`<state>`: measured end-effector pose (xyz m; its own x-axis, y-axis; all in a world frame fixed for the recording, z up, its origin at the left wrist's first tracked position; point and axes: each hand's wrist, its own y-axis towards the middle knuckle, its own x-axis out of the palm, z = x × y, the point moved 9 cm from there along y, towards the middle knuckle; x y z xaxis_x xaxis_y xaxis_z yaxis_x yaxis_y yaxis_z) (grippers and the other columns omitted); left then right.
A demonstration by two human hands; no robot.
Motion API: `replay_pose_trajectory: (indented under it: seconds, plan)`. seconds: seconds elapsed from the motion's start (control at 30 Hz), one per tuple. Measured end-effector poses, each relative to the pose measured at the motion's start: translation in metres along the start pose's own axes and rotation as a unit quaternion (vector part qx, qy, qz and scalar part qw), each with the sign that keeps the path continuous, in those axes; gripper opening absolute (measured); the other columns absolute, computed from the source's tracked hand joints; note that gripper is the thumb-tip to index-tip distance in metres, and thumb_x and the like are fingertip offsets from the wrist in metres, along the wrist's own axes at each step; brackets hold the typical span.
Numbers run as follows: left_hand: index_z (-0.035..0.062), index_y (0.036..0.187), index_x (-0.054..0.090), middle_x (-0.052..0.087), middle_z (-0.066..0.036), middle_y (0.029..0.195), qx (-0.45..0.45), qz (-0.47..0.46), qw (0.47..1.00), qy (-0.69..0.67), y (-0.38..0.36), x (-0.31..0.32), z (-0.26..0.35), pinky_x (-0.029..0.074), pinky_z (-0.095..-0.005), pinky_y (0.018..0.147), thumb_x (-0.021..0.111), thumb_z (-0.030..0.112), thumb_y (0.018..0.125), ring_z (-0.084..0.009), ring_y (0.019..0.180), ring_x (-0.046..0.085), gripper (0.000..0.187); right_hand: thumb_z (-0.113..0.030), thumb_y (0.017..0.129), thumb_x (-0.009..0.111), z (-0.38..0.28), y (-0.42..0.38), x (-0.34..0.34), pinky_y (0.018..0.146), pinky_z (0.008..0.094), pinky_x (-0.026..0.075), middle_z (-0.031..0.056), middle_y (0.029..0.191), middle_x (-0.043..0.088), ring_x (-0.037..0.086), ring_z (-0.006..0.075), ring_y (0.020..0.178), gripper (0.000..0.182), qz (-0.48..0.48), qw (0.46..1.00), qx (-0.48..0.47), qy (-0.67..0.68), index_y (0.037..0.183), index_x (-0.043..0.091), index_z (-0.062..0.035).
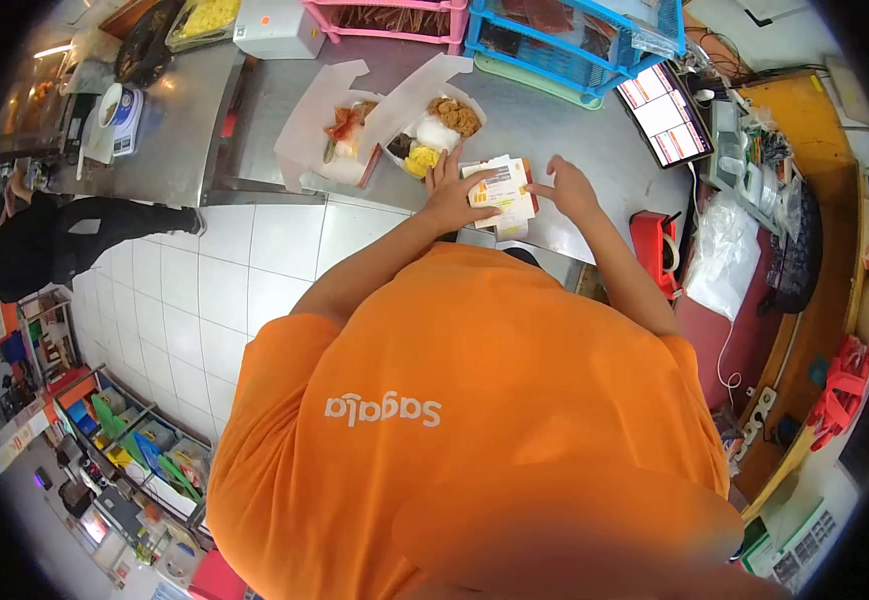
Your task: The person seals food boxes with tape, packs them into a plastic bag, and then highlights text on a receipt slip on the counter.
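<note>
My left hand reaches across the steel table with its thumb and a finger gripping the left side of a stack of printed white-and-orange paper slips. Its other fingers spread towards an open white meal box. That box holds white rice, a brown fried piece and something yellow. My right hand is at the right edge of the slips, fingers apart, thumb side close to or touching them. A second open meal box lies further left with rice and a reddish topping.
Blue and pink baskets stand at the back. A tablet and a red tape dispenser are at the right. Far left, another person stands by a steel counter with a scale.
</note>
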<state>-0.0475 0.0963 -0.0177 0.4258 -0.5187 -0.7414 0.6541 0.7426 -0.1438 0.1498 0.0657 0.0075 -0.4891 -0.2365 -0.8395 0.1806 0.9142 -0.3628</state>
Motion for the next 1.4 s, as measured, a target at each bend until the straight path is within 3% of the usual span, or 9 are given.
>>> replay_pose_trajectory:
  seconds: [0.2, 0.37, 0.57, 0.73, 1.0, 1.13, 1.2, 1.27, 1.4]
  plan:
    - [-0.0025, 0.140, 0.014, 0.021, -0.032, 0.136, -0.316, 0.058, 0.870, -0.374, -0.044, 0.035, -0.102, 0.027, -0.0447, 0.105, 0.073, 0.054, 0.065, -0.0439, 0.128, 0.025, 0.111, -0.039, 0.074, 0.074, 0.009, -0.028, 0.061, 0.093, 0.0366, 0.042, 0.0227, 0.122, 0.047, 0.050, 0.0270, 0.112, 0.084, 0.035, 0.947, 0.065, 0.311, 0.134, 0.031, 0.0018]
    - [-0.0045, 0.134, -0.018, 0.030, -0.022, 0.138, -0.238, 0.003, 0.915, -0.325, -0.009, 0.095, -0.080, 0.034, -0.0396, 0.103, 0.070, 0.010, 0.078, -0.0274, 0.125, 0.039, 0.105, -0.017, 0.078, 0.073, -0.005, -0.028, 0.071, 0.096, 0.0335, 0.040, 0.0217, 0.131, 0.042, 0.047, 0.0247, 0.117, 0.088, 0.007, 0.862, 0.049, 0.505, 0.139, 0.015, 0.0089]
    - [-0.0029, 0.137, -0.010, 0.036, -0.020, 0.136, -0.040, -0.172, 0.796, -0.579, 0.079, 0.125, 0.047, 0.038, -0.0398, 0.101, 0.069, 0.010, 0.079, -0.0250, 0.122, 0.043, 0.099, -0.012, 0.075, 0.075, 0.112, -0.019, 0.010, 0.086, 0.0319, 0.048, 0.0189, 0.125, 0.049, 0.053, 0.0221, 0.109, 0.100, 0.078, 0.870, 0.114, 0.474, 0.141, 0.002, 0.0045]
    - [-0.0063, 0.136, 0.021, 0.036, -0.029, 0.132, -0.008, -0.086, 0.950, -0.302, 0.105, 0.056, 0.086, 0.029, -0.0374, 0.106, 0.070, 0.035, 0.078, -0.0354, 0.129, 0.033, 0.087, -0.030, 0.074, 0.074, 0.106, 0.000, -0.127, 0.100, 0.0423, 0.035, 0.0275, 0.130, 0.043, 0.041, 0.0342, 0.123, 0.084, 0.188, 0.981, 0.026, 0.042, 0.136, 0.030, 0.0035]
    - [-0.0037, 0.119, 0.043, 0.045, -0.016, 0.115, -0.083, 0.554, 0.828, 0.023, -0.024, -0.166, -0.054, 0.038, -0.0380, 0.092, 0.075, 0.019, 0.071, -0.0290, 0.109, 0.043, 0.062, -0.038, 0.079, 0.067, -0.052, 0.162, 0.008, 0.099, 0.0365, 0.037, 0.0253, 0.130, 0.046, 0.046, 0.0328, 0.121, 0.069, -0.025, 0.940, -0.119, 0.317, 0.131, 0.042, 0.0010]
    - [-0.0022, 0.118, 0.047, 0.052, -0.013, 0.112, -0.084, 0.425, 0.882, -0.183, -0.013, -0.157, -0.126, 0.041, -0.0352, 0.091, 0.068, 0.013, 0.076, -0.0257, 0.106, 0.049, 0.049, -0.037, 0.077, 0.068, -0.113, 0.197, -0.020, 0.093, 0.0350, 0.043, 0.0212, 0.119, 0.056, 0.055, 0.0329, 0.109, 0.053, 0.151, 0.923, -0.276, 0.222, 0.115, 0.058, -0.0004]
    - [0.0001, 0.111, 0.053, 0.058, -0.010, 0.105, -0.161, 0.256, 0.701, -0.646, 0.008, -0.100, -0.151, 0.043, -0.0324, 0.089, 0.054, 0.007, 0.082, -0.0204, 0.100, 0.054, 0.030, -0.036, 0.078, 0.068, -0.132, 0.196, -0.024, 0.091, 0.0342, 0.045, 0.0193, 0.116, 0.059, 0.057, 0.0327, 0.105, 0.048, 0.121, 0.919, -0.332, 0.174, 0.109, 0.062, -0.0008]
    - [0.0009, 0.108, 0.054, 0.059, -0.009, 0.101, -0.148, 0.277, 0.681, -0.661, 0.018, -0.094, -0.153, 0.043, -0.0320, 0.089, 0.049, 0.007, 0.082, -0.0191, 0.098, 0.054, 0.027, -0.035, 0.081, 0.064, -0.135, 0.192, -0.002, 0.086, 0.0345, 0.047, 0.0166, 0.112, 0.061, 0.059, 0.0318, 0.100, 0.038, -0.116, 0.951, -0.261, 0.122, 0.099, 0.066, -0.0011]
    - [0.0029, 0.101, 0.056, 0.059, -0.007, 0.096, -0.200, 0.308, 0.768, -0.524, 0.045, -0.076, -0.138, 0.043, -0.0303, 0.085, 0.044, 0.007, 0.080, -0.0172, 0.094, 0.055, 0.024, -0.033, 0.092, 0.052, -0.102, 0.151, -0.003, 0.083, 0.0318, 0.044, 0.0113, 0.111, 0.062, 0.059, 0.0182, 0.095, 0.040, 0.010, 0.866, -0.301, 0.398, 0.115, 0.057, -0.0007]
